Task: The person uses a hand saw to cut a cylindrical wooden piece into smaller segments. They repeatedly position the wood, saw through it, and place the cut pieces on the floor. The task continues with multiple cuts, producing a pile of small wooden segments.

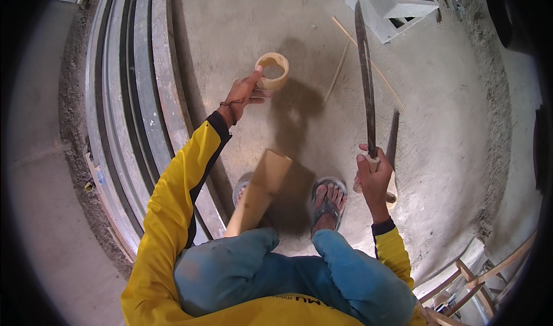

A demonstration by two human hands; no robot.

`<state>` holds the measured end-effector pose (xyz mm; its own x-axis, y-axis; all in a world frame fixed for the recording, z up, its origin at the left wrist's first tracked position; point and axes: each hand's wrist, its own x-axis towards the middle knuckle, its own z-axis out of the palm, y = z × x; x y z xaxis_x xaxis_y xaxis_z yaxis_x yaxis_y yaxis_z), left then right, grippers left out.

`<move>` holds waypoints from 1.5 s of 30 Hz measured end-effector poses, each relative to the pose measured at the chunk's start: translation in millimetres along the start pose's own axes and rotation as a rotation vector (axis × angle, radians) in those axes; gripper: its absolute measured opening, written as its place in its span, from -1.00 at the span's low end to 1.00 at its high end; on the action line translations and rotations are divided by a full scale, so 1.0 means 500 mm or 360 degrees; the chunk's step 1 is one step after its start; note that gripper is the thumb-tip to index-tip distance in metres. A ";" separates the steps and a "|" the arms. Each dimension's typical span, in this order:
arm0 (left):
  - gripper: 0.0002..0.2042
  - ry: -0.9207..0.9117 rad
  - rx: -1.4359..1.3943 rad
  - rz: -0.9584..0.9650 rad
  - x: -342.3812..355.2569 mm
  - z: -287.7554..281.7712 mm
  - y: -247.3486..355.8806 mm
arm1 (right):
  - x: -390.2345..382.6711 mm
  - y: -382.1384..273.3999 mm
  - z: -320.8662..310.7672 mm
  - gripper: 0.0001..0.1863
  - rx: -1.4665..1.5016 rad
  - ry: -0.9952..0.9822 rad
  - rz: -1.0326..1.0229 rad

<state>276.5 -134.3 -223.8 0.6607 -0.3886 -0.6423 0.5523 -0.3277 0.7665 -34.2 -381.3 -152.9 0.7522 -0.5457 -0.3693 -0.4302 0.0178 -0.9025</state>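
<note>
My left hand (245,95) is stretched forward, its thumb and fingers gripping a short pale ring of bamboo (273,84) by its left side. The ring's open end faces up. My right hand (374,179) is wrapped round the handle of a machete (367,75), whose long dark blade points away from me. Close beside that hand, a second blade with a light wooden handle (391,192) lies on the floor, partly hidden by the hand. A thick bamboo piece (260,190) leans between my legs, over my left foot, its lower part hidden by my knee.
Long grey metal beams (151,78) lie along the left. Two thin sticks (339,67) cross on the concrete floor (230,26) ahead. A white stool-like frame (394,6) stands at the far right. Wooden slats (478,283) are at the near right. My sandalled feet (329,202) flank the bamboo.
</note>
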 end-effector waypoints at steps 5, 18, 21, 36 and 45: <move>-0.22 -0.0092 -0.0089 -0.0238 0.007 0.022 -0.021 | 0.006 0.026 0.015 -0.73 -0.0199 0.0001 -0.0085; -0.25 0.0307 0.1002 0.0082 0.013 0.064 -0.057 | 0.030 0.050 0.074 -0.67 -0.0540 -0.0053 -0.0230; -0.30 0.0369 0.1207 0.0222 0.024 0.021 -0.091 | 0.003 0.061 0.052 -0.74 -0.0659 -0.0176 -0.0139; -0.09 0.0211 0.1372 0.1099 0.066 0.033 -0.016 | -0.010 0.101 0.045 -0.70 -0.0521 -0.0038 -0.0009; -0.15 0.0244 0.0379 0.0672 0.072 -0.049 -0.058 | 0.037 0.042 0.092 -0.56 -0.0437 -0.0168 -0.0367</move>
<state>296.7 -117.7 -269.1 0.8782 -0.4044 -0.2553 0.1017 -0.3638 0.9259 -6.5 -352.3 -188.7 0.8861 -0.4194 -0.1973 -0.3508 -0.3287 -0.8769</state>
